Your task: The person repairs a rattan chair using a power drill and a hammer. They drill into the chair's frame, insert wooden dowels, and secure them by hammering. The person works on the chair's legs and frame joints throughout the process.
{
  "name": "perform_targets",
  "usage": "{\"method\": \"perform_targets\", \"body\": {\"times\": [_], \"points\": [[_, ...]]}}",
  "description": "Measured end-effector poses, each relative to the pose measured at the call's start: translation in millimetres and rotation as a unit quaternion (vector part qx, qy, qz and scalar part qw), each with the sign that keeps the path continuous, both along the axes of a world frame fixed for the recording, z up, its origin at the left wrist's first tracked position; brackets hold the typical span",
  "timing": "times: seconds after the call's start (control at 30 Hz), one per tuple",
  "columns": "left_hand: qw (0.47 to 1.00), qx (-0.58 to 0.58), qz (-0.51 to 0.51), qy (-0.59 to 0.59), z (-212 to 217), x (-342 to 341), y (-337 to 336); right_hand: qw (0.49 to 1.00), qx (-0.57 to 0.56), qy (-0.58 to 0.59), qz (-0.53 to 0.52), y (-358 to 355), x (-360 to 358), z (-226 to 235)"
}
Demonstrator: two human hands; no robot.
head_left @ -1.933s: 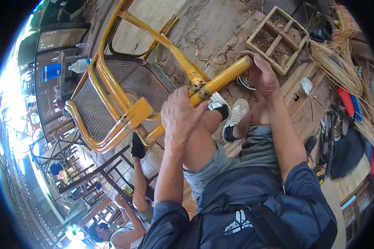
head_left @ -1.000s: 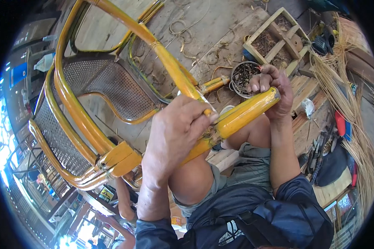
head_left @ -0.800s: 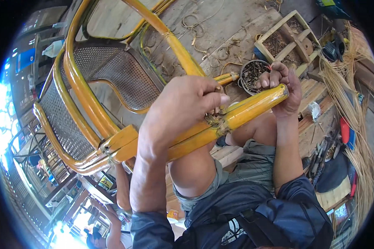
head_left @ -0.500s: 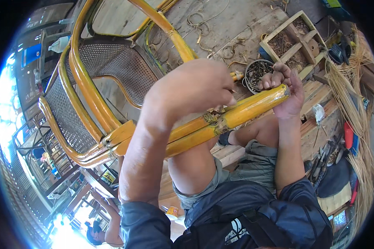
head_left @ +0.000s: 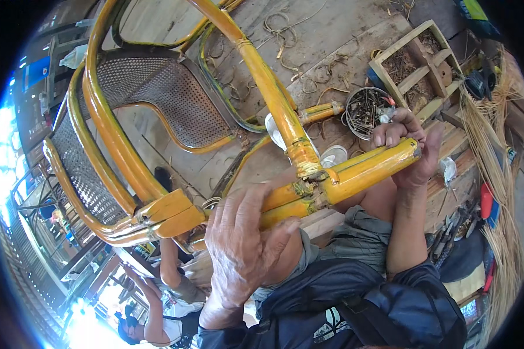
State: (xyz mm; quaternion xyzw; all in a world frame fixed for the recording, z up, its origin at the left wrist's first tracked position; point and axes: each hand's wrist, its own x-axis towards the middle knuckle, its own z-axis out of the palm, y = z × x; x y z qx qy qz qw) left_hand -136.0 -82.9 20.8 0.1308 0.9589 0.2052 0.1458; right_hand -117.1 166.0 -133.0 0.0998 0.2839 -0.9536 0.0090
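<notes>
A yellow-lacquered rattan chair (head_left: 119,157) with woven cane panels lies tilted across my lap. My left hand (head_left: 241,238) rests over its thick double rail, thumb on the near side, fingers laid across the poles. My right hand (head_left: 410,148) grips the rail's free end, with the thumb near and the curled fingers beyond. Between my hands, an upright pole meets the rail at a joint (head_left: 311,189) with frayed, ragged binding. Rattan binding (head_left: 303,154) wraps the upright's lower end just above it.
A metal can (head_left: 364,110) full of nails or small sticks stands beyond my right hand. Near it lie a wooden frame (head_left: 410,70) over debris, cane strands (head_left: 486,168) and hand tools (head_left: 457,227). Loose strips litter the floor. Another person (head_left: 148,320) is at lower left.
My left hand has swung from above the joint back left and down onto the rail. The chair and my right hand have shifted slightly; the bound joint is now uncovered.
</notes>
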Motion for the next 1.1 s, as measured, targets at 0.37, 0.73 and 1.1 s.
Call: {"method": "perform_targets", "body": {"times": [0.37,0.73,1.1], "points": [[0.997,-0.072,-0.004,0.019,-15.6,-0.4,3.6,0.996,0.082,0.020,-0.012,-0.9,6.0,4.3],[0.997,-0.071,-0.003,0.038,-18.3,1.1,5.9,0.996,0.062,-0.033,-0.046,-1.7,8.3,8.4],[0.998,-0.047,0.026,0.017,-15.7,-1.9,9.0,0.997,0.057,-0.007,-0.045,0.1,12.3,7.2]]}}
